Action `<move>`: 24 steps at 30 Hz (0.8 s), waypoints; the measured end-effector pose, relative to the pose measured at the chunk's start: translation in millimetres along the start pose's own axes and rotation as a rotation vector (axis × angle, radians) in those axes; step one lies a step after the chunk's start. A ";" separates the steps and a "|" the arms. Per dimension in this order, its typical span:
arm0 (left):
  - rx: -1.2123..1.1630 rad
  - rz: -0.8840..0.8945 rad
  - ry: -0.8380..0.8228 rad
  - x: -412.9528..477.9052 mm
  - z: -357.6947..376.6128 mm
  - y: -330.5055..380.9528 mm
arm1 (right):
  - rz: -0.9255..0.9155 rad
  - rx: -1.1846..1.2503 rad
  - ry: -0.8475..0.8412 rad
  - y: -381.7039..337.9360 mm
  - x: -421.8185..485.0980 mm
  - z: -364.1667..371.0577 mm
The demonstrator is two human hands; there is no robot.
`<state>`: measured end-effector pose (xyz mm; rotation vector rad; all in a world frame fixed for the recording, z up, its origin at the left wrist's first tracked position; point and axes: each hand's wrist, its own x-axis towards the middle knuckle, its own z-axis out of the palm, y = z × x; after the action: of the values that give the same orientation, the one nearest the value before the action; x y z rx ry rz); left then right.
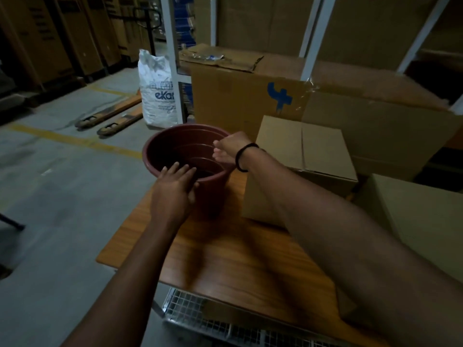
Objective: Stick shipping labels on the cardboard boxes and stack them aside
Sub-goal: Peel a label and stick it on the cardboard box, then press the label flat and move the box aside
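1. Left hand (pixel 172 194): reaches to the near rim of a dark red plastic tub (pixel 215 196). The fingers lie over the rim towards the inside and the thumb lies against the outer wall, so the grip is clamped on the rim.
2. Right hand (pixel 231 149): placed at the far right rim of the tub, with a black band (pixel 241 156) round the wrist. The fingers curl over the rim, so the grip is closed on it.
3. Tub: stands upright at the far left corner of the wooden counter (pixel 225 259).
4. Cardboard box (pixel 313 156): closed, top flaps meeting in a seam. It sits on the counter just beside the tub, to its right and under the right forearm.
5. Second plain box (pixel 426 214): at the right edge of the view, near the first.
6. Large carton (pixel 238 101): behind the counter, bearing a blue mark and loose clear tape.
7. Floor: a white printed sack (pixel 156 96) leans by a shelf post. The pallet-jack forks (pixel 110 118) lie beside the sack.
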<state>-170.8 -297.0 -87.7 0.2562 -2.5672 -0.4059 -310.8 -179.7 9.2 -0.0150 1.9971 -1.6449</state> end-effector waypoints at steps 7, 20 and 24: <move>-0.284 0.187 0.035 -20.2 17.3 115.1 | -0.184 -0.033 0.168 26.0 -85.2 -135.8; -0.658 0.203 -0.579 -115.4 39.2 337.8 | -0.232 -0.425 0.529 151.3 -233.7 -392.4; -0.589 0.133 -0.624 -133.1 54.7 354.9 | -0.108 -1.004 0.349 172.1 -251.7 -403.1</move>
<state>-123.0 82.8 -76.3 -0.3018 -2.8595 -1.3255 -207.2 314.8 -5.7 -0.2162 2.9254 -0.5573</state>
